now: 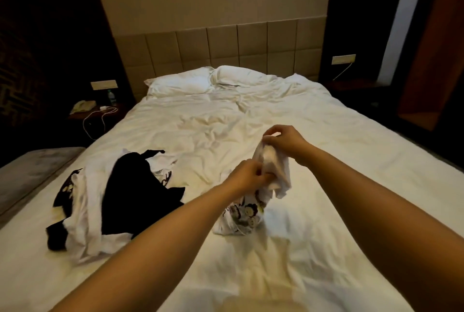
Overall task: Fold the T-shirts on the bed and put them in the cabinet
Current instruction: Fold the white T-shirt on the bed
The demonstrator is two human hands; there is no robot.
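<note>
Hands meet over the bed [313,115]: left hand [247,177] and right hand [285,139] each pinch the bunched white printed T-shirt [247,213], its hem touching the sheet; unfolded black-and-white T-shirts [113,201] lie left.

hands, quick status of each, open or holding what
Left hand: closed, pinching the white cotton T-shirt with the cartoon monkey print.
Right hand: closed, pinching the same T-shirt at its top, lifting it off the white bed sheet.

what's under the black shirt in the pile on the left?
White T-shirts lie under and around the black T-shirt, one with a dark print at the pile's left edge. How many are there is hidden by the black one.
</note>
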